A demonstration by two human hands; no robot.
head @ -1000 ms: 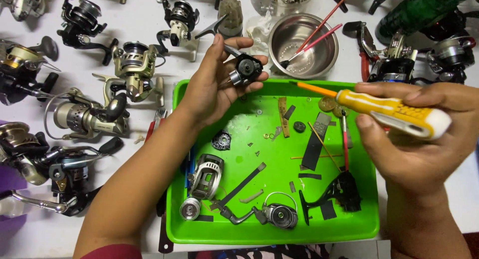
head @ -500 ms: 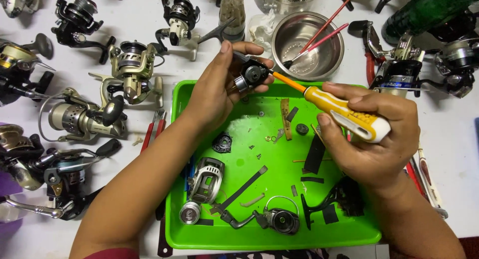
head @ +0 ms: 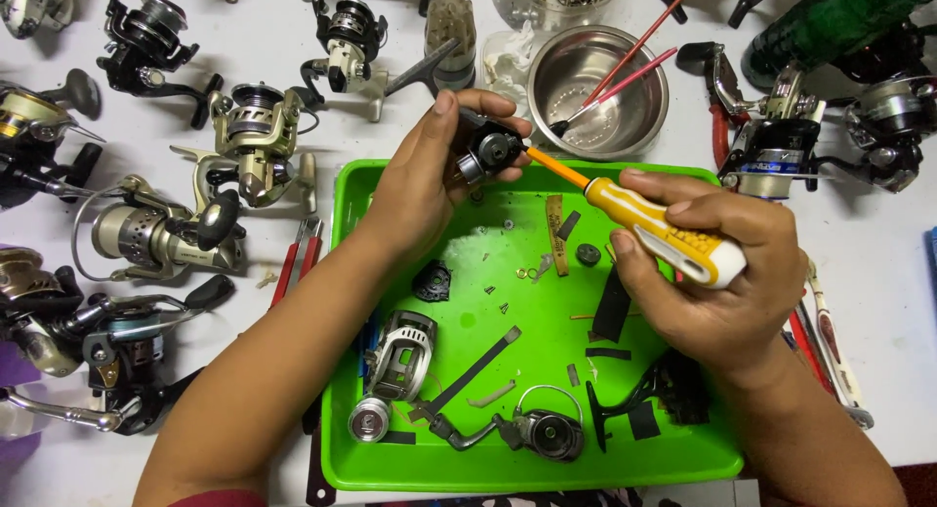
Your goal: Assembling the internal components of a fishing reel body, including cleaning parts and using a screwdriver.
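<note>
Much of the reel part (head: 485, 152) was hidden: the left hand (head: 429, 190) wrapped around it from the left, fingers over its far edge, thumb below, so only a dark body with a round silvery-black face showed. Its exact shape was hard to make out. It was held above the far edge of the green tray (head: 390, 473), just near of the steel bowl (head: 598, 90).

The right hand (head: 717, 273) was closed around the yellow-and-white handle of a screwdriver (head: 644, 214); the orange shaft ran up and left, its tip meeting the reel part. The tip itself could not be seen against the dark metal.

In the tray lay small loose pieces: a silver reel frame (head: 395, 365) near left, a bail and rotor (head: 547, 431) at the near edge, black strips, tiny screws and a black washer (head: 587, 254). The right wrist covered the tray's right side and some dark parts there.

On the white tabletop (head: 264, 39), whole spinning reels (head: 161, 236) filled the left side, several cut off by the frame. Two red-handled tools (head: 634, 63) leaned in the bowl. More reels (head: 781, 141) sat far right, partly out of view.
</note>
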